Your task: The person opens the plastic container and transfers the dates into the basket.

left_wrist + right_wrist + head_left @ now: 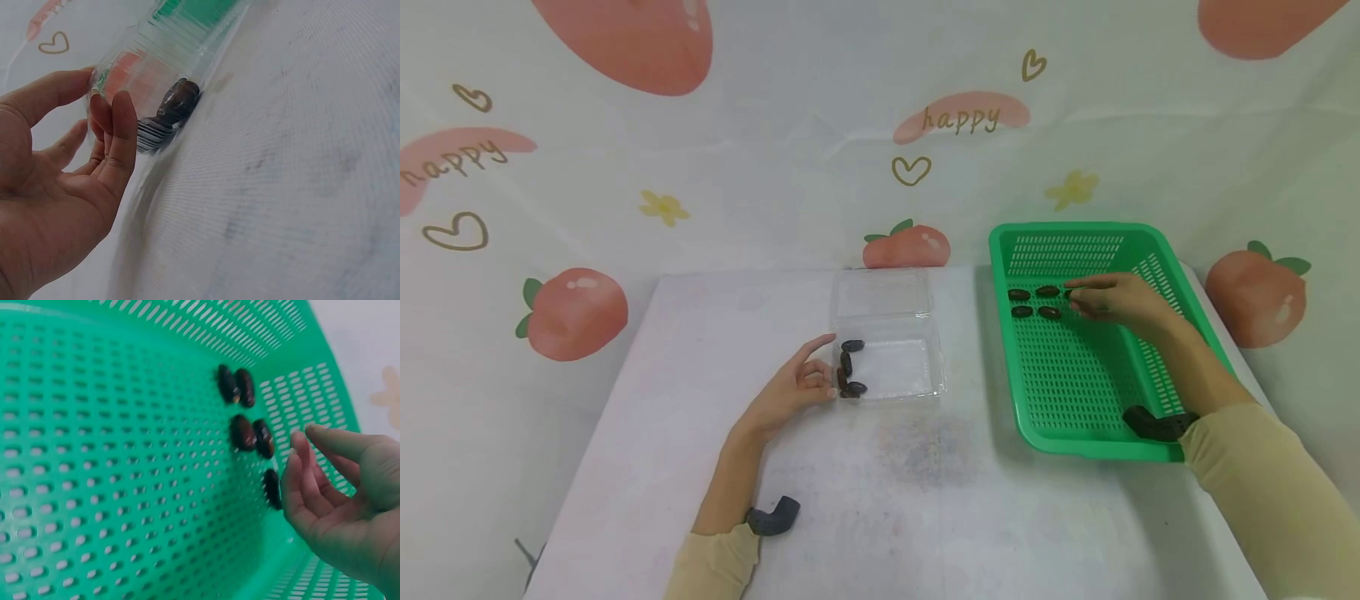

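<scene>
In the head view, my left hand (pixel 793 383) lies along the left side of a clear plastic clamshell box (pixel 898 393), fingertips and thumb right at its wall. The box's lid (pixel 882 293) is folded back. Several dark brown dates (pixel 853 345) sit along the box's left side, and the left wrist view shows dates (pixel 180 98) through the plastic. My right hand (pixel 1123 302) is low inside a green basket (pixel 1026 421), fingers loosely bent with nothing visible in them. Beside its fingers lies a single date (pixel 272 489). Two pairs of dates (pixel 242 432) lie close by.
Both things stand on a white table (pixel 880 508), the basket right of the box with a gap between. Behind the table hangs a white cloth (pixel 790 192) printed with fruit, hearts and lettering. Each wrist wears a dark camera mount (pixel 773 517).
</scene>
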A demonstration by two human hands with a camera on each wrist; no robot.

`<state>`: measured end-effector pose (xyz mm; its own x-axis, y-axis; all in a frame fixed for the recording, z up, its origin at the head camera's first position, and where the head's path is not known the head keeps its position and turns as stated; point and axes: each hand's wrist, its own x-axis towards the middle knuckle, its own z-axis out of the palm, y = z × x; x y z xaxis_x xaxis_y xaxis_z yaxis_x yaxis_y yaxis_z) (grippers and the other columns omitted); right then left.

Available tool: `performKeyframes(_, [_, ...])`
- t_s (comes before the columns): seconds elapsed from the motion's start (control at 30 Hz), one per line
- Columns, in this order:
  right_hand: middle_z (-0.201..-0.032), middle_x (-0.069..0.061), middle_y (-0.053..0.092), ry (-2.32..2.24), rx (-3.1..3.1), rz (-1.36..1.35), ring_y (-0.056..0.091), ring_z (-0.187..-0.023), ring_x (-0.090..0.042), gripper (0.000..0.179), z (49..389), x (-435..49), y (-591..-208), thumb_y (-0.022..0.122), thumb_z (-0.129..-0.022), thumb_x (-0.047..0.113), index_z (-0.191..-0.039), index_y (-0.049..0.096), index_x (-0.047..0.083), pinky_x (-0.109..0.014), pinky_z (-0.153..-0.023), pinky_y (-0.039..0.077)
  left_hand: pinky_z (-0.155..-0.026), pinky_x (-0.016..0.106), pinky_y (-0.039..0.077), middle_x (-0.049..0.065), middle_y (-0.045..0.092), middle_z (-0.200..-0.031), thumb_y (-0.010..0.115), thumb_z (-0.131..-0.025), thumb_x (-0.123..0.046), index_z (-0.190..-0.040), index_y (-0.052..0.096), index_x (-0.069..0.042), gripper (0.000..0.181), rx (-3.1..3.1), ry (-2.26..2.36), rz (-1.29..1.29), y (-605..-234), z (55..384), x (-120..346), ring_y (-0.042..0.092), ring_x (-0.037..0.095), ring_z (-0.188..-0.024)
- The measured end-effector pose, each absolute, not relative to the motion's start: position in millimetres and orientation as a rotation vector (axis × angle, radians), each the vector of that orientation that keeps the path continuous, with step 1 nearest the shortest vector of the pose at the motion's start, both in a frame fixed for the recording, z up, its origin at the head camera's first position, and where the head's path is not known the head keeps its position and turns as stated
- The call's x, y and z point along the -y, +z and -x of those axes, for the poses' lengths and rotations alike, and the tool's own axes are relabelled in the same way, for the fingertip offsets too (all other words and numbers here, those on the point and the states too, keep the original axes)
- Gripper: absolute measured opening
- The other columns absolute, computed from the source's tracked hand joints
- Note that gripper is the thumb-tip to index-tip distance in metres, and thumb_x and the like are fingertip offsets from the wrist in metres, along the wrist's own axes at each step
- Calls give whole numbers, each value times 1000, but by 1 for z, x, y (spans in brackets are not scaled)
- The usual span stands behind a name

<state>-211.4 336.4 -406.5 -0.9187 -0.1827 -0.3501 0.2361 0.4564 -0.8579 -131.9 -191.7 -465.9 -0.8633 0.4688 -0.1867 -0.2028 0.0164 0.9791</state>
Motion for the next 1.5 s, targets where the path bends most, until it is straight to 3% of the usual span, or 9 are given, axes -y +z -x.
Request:
performKeyframes(0.13, [-122, 0, 63, -1474, -2367, 7, 63, -104, -7, 58, 207, -330, -396, 57, -102, 32, -146, 44, -3, -33, -91, 52, -80, 27, 50, 5, 47, -100, 69, -87, 7, -158, 23, -18, 87, -1828, 1902, -279, -467, 132, 192, 56, 12, -83])
performKeyframes(0.27, [-121, 4, 61, -1552, -2372, 12, 63, -105, -8, 60, 201, -319, -385, 60, -99, 35, -145, 45, -1, -30, -93, 51, -80, 27, 50, 5, 47, -100, 70, -87, 6, -157, 25, -20, 88, -1817, 1908, -272, -466, 131, 191, 55, 12, -82])
performKeyframes(0.47, [-120, 8, 62, -1699, -2336, 59, 63, -103, -9, 47, 191, -296, -368, 64, -98, 28, -138, 55, 5, -27, -91, 51, -82, 27, 51, 5, 47, -101, 71, -86, 5, -157, 26, -23, 88, -1809, 1914, -260, -463, 131, 190, 55, 12, -83])
performKeyframes(0.63, [-121, 5, 63, -1754, -2311, 116, 63, -108, -13, 39, 184, -275, -360, 64, -98, 23, -134, 60, 8, -28, -91, 51, -82, 27, 50, 5, 48, -101, 72, -85, 5, -157, 27, -23, 88, -1824, 1906, -245, -460, 132, 189, 56, 13, -85])
performKeyframes(0.87, [-124, -1, 65, -1659, -2339, 112, 66, -104, -15, 47, 178, -239, -351, 69, -95, 33, -134, 61, 8, -33, -90, 51, -82, 28, 49, 5, 49, -101, 73, -84, 5, -157, 26, -20, 90, -1831, 1898, -245, -462, 132, 188, 56, 13, -86])
performKeyframes(1.17, [-122, -6, 65, -1748, -2214, 241, 65, -105, -21, 35, 180, -199, -356, 70, -95, 19, -127, 65, 6, -35, -90, 52, -81, 29, 51, 4, 49, -99, 69, -86, 8, -156, 28, -22, 87, -1827, 1907, -246, -466, 134, 189, 57, 14, -83])
performKeyframes(1.5, [-120, -10, 66, -1748, -2120, 361, 65, -106, -29, 32, 175, -146, -362, 69, -94, 17, -124, 66, 5, -38, -90, 53, -80, 29, 51, 4, 48, -99, 70, -87, 7, -157, 27, -23, 87, -1846, 1892, -245, -467, 133, 191, 57, 13, -83])
